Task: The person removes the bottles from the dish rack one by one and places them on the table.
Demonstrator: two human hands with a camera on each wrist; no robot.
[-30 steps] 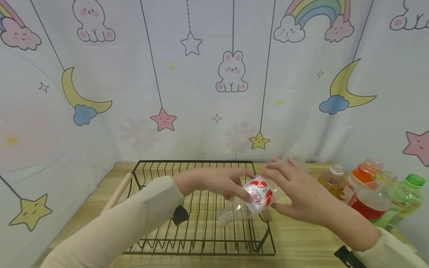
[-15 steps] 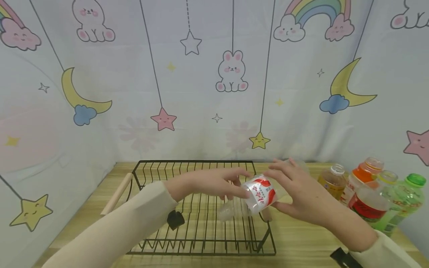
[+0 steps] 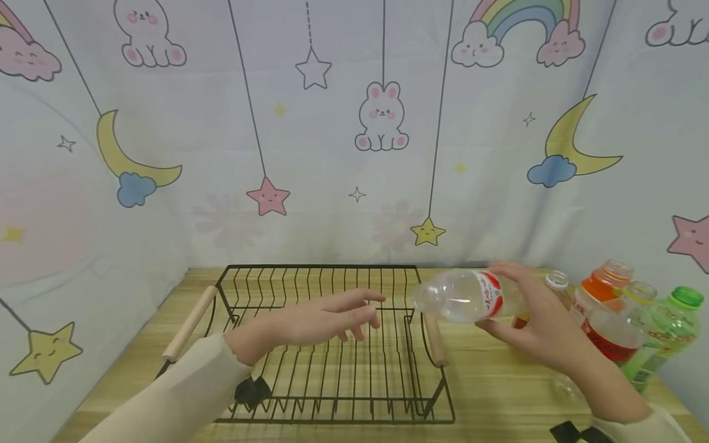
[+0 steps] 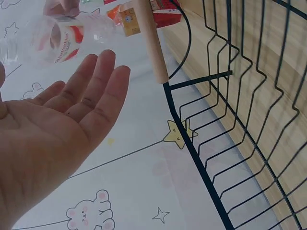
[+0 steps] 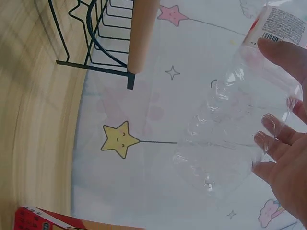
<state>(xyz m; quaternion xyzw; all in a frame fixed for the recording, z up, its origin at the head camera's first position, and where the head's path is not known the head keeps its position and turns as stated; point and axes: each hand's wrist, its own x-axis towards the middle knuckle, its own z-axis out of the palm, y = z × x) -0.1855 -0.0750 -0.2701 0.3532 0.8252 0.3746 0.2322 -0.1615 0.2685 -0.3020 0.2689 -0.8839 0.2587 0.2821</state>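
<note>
A clear plastic bottle (image 3: 456, 296) with a red-and-white label lies nearly level in the air, its neck end hidden or hard to make out. My right hand (image 3: 545, 329) holds it with thumb and fingers around its right part; the right wrist view shows the transparent bottle body (image 5: 223, 129) against the fingers. Over the black wire dish rack (image 3: 321, 267), my left hand (image 3: 310, 323) hovers with fingers extended and nothing in them. In the left wrist view the palm of that left hand (image 4: 62, 129) is turned up, apart from the labelled bottle (image 4: 67, 40).
Wooden handles (image 3: 191, 323) stand at the rack's two ends. At the right are an orange-labelled bottle (image 3: 606, 288), a red-labelled bottle (image 3: 612, 341) and a green-capped bottle (image 3: 672, 329). A patterned curtain (image 3: 332, 135) hangs behind. A red package (image 4: 165, 17) shows near the bottles.
Both hands were at the bottle above the rack's right end. The left hand has let go and moved left; the right hand has carried the bottle rightward and turned it more level.
</note>
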